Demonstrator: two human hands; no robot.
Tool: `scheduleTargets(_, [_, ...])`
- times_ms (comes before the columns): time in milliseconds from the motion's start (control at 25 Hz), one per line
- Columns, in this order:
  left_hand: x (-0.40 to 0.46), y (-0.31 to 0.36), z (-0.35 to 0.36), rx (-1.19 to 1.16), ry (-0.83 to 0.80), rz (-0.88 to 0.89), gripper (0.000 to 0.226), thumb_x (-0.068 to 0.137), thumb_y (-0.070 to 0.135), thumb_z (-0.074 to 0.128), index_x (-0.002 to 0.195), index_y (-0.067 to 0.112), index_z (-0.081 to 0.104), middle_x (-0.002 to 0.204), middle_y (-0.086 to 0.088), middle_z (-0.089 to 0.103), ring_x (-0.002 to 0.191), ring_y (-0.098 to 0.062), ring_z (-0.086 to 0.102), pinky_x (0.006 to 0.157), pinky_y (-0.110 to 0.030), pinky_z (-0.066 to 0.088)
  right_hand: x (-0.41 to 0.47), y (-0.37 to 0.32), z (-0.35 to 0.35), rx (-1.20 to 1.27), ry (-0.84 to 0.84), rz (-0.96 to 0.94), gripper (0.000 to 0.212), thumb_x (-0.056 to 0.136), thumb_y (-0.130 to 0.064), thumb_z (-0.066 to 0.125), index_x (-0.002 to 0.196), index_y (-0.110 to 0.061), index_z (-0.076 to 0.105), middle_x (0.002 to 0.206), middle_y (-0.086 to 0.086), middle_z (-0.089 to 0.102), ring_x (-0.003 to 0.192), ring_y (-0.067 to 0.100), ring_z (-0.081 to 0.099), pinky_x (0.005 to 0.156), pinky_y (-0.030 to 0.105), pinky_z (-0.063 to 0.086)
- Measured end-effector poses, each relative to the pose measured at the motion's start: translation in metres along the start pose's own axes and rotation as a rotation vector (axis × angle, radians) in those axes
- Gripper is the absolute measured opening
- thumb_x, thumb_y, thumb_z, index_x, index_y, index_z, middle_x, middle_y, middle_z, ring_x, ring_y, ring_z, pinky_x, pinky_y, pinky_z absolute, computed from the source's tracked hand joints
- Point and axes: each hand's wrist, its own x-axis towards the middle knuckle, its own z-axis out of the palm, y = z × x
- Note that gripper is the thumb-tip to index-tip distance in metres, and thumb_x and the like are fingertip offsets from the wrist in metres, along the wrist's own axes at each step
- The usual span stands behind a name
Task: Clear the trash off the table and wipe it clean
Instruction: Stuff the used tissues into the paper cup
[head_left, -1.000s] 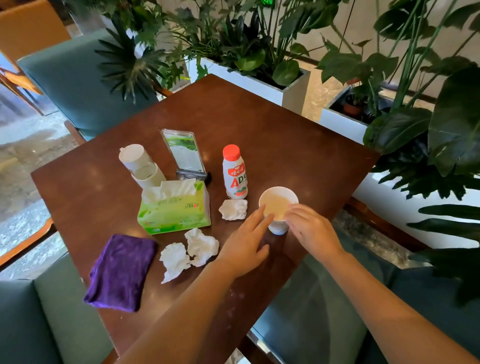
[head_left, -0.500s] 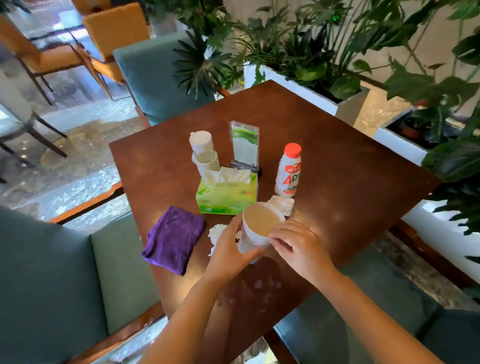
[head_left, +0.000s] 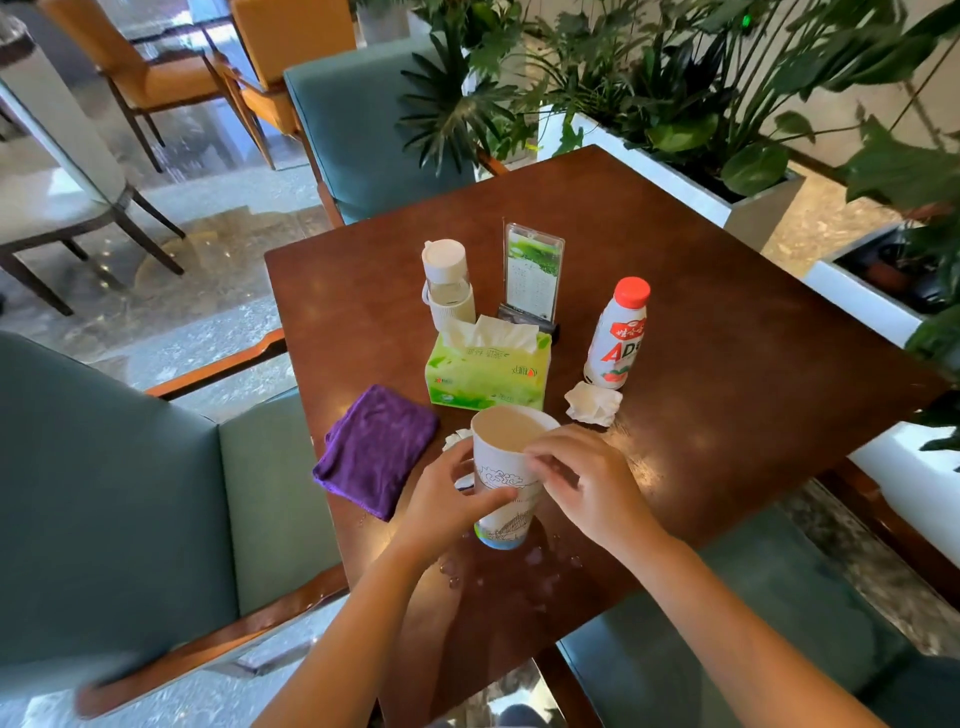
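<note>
Both hands hold a white printed paper cup (head_left: 506, 480) upright, just above the near part of the brown wooden table (head_left: 727, 374). My left hand (head_left: 447, 506) wraps its left side, and my right hand (head_left: 587, 483) pinches the rim and right side. A crumpled white tissue (head_left: 593, 402) lies right of the cup, and another crumpled tissue (head_left: 456, 438) peeks out behind my left hand. A folded purple cloth (head_left: 376, 449) lies at the table's left edge. Water droplets (head_left: 540, 569) dot the wood below the cup.
Behind the cup stand a green tissue box (head_left: 485, 374), a white red-capped drink bottle (head_left: 618, 335), a white water bottle (head_left: 449, 286) and a clear menu stand (head_left: 532, 275). Teal chairs (head_left: 130, 493) flank the table. White planters (head_left: 727, 192) with leafy plants line the far right.
My hands closed around the cup, lifted it and brought it toward the near left part of the table. The view swung left, and the two tissues near the cloth are now mostly hidden.
</note>
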Motion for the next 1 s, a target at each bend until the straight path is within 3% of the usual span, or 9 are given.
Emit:
scheduleTargets(80, [0.001,-0.002,0.0,-0.003,0.026,-0.021,0.058,0.071,0.018,0.08,0.123,0.027,0.056,0.115,0.01,0.066,0.108,-0.005,0.059,0.084,-0.021,0.049,0.002,0.001,0.001,0.015,-0.03,0.006,0.011,0.078,0.002,0.068,0.087,-0.004,0.069,0.084,0.005,0.068,0.08,0.008,0.055,0.07,0.011,0.043])
scheduleTargets(200, [0.005,-0.001,0.002,0.025,0.072,-0.031,0.06,0.069,0.023,0.081,0.123,0.027,0.054,0.115,0.012,0.064,0.107,-0.001,0.057,0.074,-0.01,0.045,0.01,0.008,-0.001,0.007,0.0,0.033,0.014,0.077,-0.005,0.072,0.09,-0.007,0.07,0.091,0.004,0.069,0.088,0.014,0.06,0.078,0.023,0.049])
scheduleTargets(320, [0.011,-0.004,0.003,0.025,0.112,-0.055,0.061,0.068,0.025,0.081,0.122,0.028,0.053,0.115,0.012,0.063,0.108,-0.002,0.056,0.073,-0.012,0.046,0.017,0.031,-0.004,-0.053,0.141,0.067,0.019,0.078,-0.016,0.071,0.096,-0.01,0.069,0.098,0.001,0.067,0.098,0.011,0.056,0.087,0.023,0.046])
scheduleTargets(400, [0.012,-0.007,0.001,0.029,0.148,-0.065,0.057,0.068,0.025,0.082,0.115,0.036,0.053,0.112,0.016,0.063,0.107,-0.001,0.056,0.073,-0.014,0.047,0.019,0.06,-0.005,-0.225,0.162,0.167,0.026,0.081,-0.016,0.07,0.106,-0.01,0.067,0.112,0.005,0.064,0.108,0.02,0.053,0.09,0.034,0.048])
scheduleTargets(480, [0.011,-0.01,-0.001,0.028,0.181,-0.078,0.056,0.067,0.023,0.082,0.108,0.044,0.05,0.106,0.022,0.062,0.102,0.006,0.056,0.07,-0.008,0.048,0.021,0.093,-0.004,-0.452,-0.078,0.369,0.044,0.085,-0.019,0.065,0.127,-0.018,0.055,0.137,0.01,0.048,0.126,0.03,0.039,0.095,0.046,0.045])
scheduleTargets(600, [0.006,-0.014,-0.007,0.015,0.227,-0.098,0.061,0.066,0.019,0.083,0.113,0.039,0.048,0.105,0.022,0.06,0.097,0.017,0.055,0.071,-0.004,0.046,0.025,0.129,0.006,-0.658,-0.465,0.503,0.056,0.093,-0.027,0.051,0.143,-0.032,0.028,0.155,0.005,0.017,0.14,0.029,0.016,0.104,0.045,0.035])
scheduleTargets(680, [0.003,-0.016,-0.013,0.01,0.256,-0.103,0.064,0.067,0.017,0.082,0.118,0.033,0.048,0.108,0.022,0.059,0.097,0.02,0.053,0.073,-0.004,0.045,0.028,0.143,0.012,-0.712,-0.529,0.488,0.052,0.094,-0.025,0.048,0.142,-0.033,0.03,0.152,0.005,0.024,0.137,0.028,0.024,0.102,0.042,0.037])
scheduleTargets(800, [-0.003,-0.017,-0.023,0.017,0.289,-0.097,0.065,0.067,0.016,0.082,0.121,0.03,0.048,0.111,0.018,0.059,0.099,0.02,0.051,0.075,-0.005,0.045,0.027,0.153,0.017,-0.73,-0.511,0.528,0.04,0.094,-0.016,0.045,0.131,-0.029,0.049,0.137,0.0,0.049,0.123,0.025,0.043,0.093,0.039,0.044])
scheduleTargets(1000, [-0.01,-0.02,-0.028,0.02,0.312,-0.084,0.067,0.067,0.016,0.082,0.124,0.028,0.048,0.118,0.011,0.059,0.104,0.012,0.052,0.08,-0.011,0.044,0.005,0.15,0.023,-0.691,-0.399,0.566,0.033,0.092,-0.008,0.044,0.119,-0.019,0.062,0.121,0.011,0.06,0.112,0.031,0.05,0.089,0.037,0.043])
